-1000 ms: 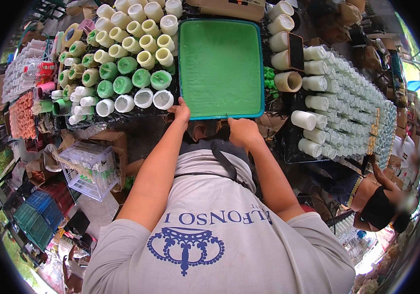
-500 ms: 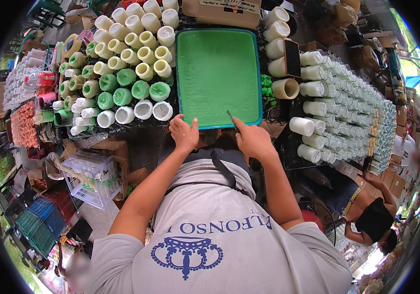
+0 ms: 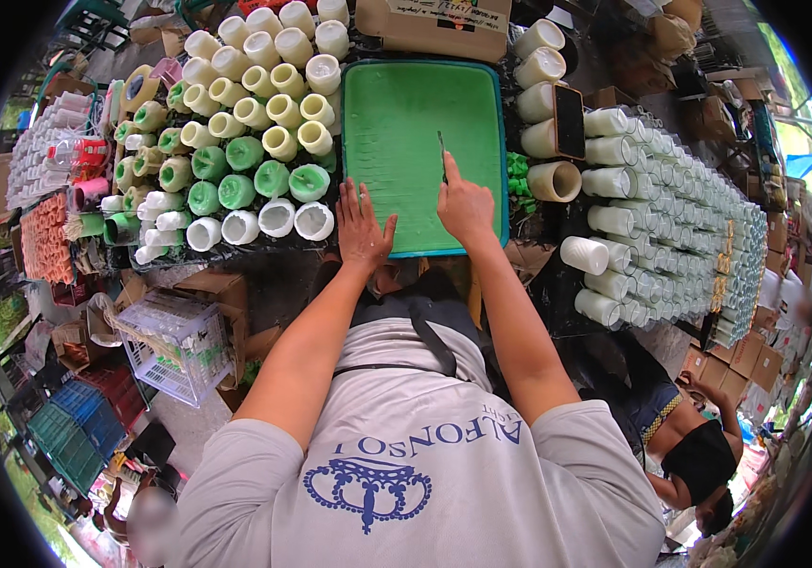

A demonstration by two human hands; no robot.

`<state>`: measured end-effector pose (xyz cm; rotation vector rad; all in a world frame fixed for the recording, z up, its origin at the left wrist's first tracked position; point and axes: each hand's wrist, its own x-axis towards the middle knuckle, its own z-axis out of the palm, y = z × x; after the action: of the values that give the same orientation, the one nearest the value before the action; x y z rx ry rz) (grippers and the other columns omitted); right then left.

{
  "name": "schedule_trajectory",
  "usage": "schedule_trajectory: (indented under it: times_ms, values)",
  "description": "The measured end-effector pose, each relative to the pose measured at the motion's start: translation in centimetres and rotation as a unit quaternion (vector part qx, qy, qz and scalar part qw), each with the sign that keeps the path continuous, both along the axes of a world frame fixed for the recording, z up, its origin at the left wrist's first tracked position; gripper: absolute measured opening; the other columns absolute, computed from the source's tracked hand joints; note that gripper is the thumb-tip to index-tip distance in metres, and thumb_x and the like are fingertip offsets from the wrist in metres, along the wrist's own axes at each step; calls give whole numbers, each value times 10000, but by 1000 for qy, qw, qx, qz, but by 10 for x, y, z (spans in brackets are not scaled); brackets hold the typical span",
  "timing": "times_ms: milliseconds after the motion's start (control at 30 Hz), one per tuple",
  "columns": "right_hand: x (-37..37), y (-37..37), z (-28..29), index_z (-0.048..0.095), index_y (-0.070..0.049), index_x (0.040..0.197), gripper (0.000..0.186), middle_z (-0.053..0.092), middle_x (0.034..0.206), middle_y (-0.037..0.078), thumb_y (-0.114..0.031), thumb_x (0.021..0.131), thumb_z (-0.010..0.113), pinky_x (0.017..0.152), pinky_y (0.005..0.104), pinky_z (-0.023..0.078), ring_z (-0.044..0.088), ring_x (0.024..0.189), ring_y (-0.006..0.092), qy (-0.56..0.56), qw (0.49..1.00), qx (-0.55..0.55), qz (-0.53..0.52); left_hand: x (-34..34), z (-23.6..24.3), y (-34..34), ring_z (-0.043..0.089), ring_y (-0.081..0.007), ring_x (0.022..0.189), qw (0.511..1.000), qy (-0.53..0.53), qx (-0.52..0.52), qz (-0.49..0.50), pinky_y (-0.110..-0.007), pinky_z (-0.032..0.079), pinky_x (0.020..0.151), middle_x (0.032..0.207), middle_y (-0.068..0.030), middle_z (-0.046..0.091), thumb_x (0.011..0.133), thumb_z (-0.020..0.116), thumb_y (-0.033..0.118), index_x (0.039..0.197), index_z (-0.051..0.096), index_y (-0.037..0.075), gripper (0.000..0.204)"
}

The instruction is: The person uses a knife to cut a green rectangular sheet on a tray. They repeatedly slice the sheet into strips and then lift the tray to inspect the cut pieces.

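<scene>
White hollow cylinders (image 3: 314,220): row, leftmost. Left hand (image 3: 363,229): palm down across near-left corner of teal-rimmed tray (image 3: 503,142), fingers slightly apart, holding nothing. Green wax-like slab (image 3: 406,114): fills tray, centre. Slim knife (image 3: 441,144): over slab. Right hand (image 3: 467,204): fingers clamped on knife. Risk: uneven pressure could skid the blade, gouging the slab.

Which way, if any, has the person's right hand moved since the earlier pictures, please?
Yes: against the tray, the right hand has moved away from the body, from the near edge to farther in over the green surface.
</scene>
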<state>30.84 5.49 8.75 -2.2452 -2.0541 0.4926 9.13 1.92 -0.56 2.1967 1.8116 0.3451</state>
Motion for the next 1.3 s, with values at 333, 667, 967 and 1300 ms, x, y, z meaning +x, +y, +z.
schedule_trajectory:
  times_ms: [333,667,967,1300]
  values:
    - [3,11,-32,396,-141,1635,665,750,824,146,-218,1005,597,727,531,520,714,732,381,-27,999,35,20,4,4,2,46,-374,1655,996,64,-60,-12,-517,155,1318,1781,-217,56,992,514,672,1677,143,-38,1054]
    - [-2,20,-29,406,-152,1628,672,763,870,119,-212,985,593,782,502,512,729,782,343,-51,998,11,18,3,4,3,50,-336,1662,995,69,-74,-14,-525,169,1313,1793,-178,52,982,513,681,1677,175,-25,1046]
    - [-2,19,-31,402,-156,1631,675,769,895,111,-209,983,581,833,502,510,736,817,327,-46,999,-4,20,3,3,3,45,-333,1663,995,61,-74,-14,-518,168,1314,1794,-174,43,985,518,670,1680,164,-21,1042]
    - [-5,21,-31,430,-150,1620,697,775,901,110,-177,944,597,850,485,505,741,827,323,-60,998,-6,22,4,5,4,35,-330,1664,994,68,-82,-13,-515,155,1318,1795,-172,34,993,502,673,1686,145,-15,1039]
